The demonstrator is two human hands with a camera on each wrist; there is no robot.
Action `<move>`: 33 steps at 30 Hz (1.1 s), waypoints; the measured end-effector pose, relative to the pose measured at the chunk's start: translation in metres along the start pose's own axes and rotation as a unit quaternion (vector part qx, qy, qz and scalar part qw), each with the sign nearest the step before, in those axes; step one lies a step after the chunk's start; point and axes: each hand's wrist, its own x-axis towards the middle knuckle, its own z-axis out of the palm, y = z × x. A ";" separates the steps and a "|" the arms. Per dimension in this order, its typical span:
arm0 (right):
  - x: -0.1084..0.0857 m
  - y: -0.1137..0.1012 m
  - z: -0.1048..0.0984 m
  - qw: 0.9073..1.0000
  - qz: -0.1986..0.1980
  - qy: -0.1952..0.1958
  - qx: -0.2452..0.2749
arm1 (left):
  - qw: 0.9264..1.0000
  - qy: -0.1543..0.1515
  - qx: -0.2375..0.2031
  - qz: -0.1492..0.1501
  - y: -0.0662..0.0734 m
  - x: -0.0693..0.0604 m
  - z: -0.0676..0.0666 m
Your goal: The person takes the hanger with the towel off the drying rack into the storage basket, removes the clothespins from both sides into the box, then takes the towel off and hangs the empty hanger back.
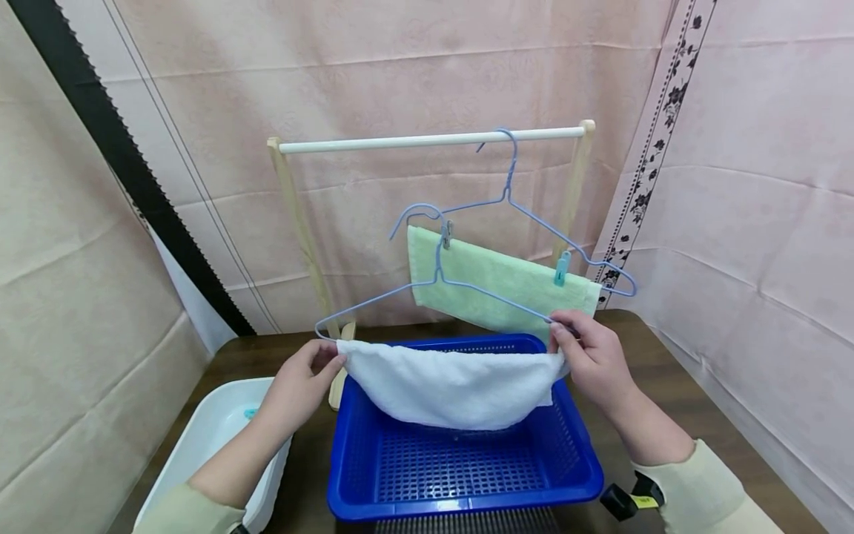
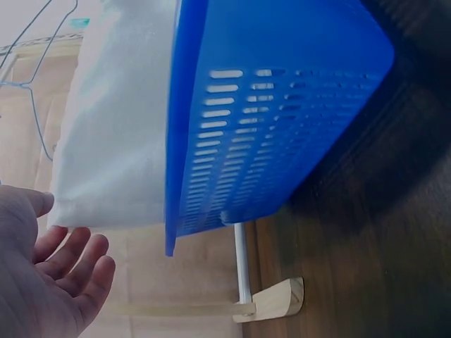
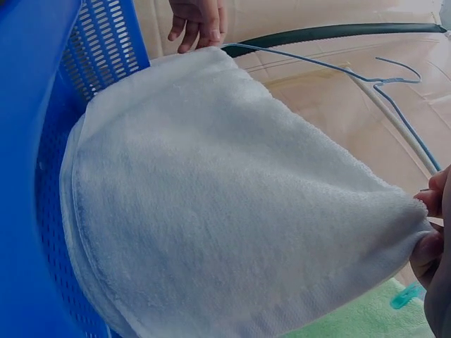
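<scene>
A white towel [image 1: 454, 386] hangs folded over the lower bar of a blue wire hanger [image 1: 380, 299], sagging between both hands. At its left top corner my left hand [image 1: 303, 386] pinches the towel between thumb and fingers. My right hand [image 1: 594, 360] pinches the opposite corner, close against the hanger's right end. In the right wrist view the towel [image 3: 211, 190] spreads wide from the pinched corner, and the left hand [image 3: 199, 21] shows at the far end. Below the towel stands a blue perforated basket [image 1: 467, 508].
Behind, a rack with a white rod [image 1: 427, 141] carries another blue hanger [image 1: 510, 167], with a green towel [image 1: 494, 285] clipped on by a teal clothespin [image 1: 563, 268] and a grey one. At left sits a white tray [image 1: 200, 430] with a teal clothespin [image 1: 250, 413].
</scene>
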 end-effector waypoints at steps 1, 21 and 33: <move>0.000 0.000 0.000 1.000 0.000 0.001 0.000 | 1.000 0.003 -0.006 -0.002 0.001 0.001 0.000; 0.002 0.004 -0.006 0.998 0.007 0.033 -0.048 | 0.996 0.029 -0.088 -0.020 0.010 0.007 0.017; 0.002 0.004 -0.009 0.996 0.044 0.030 -0.067 | 0.998 0.036 -0.056 0.006 0.013 -0.003 0.025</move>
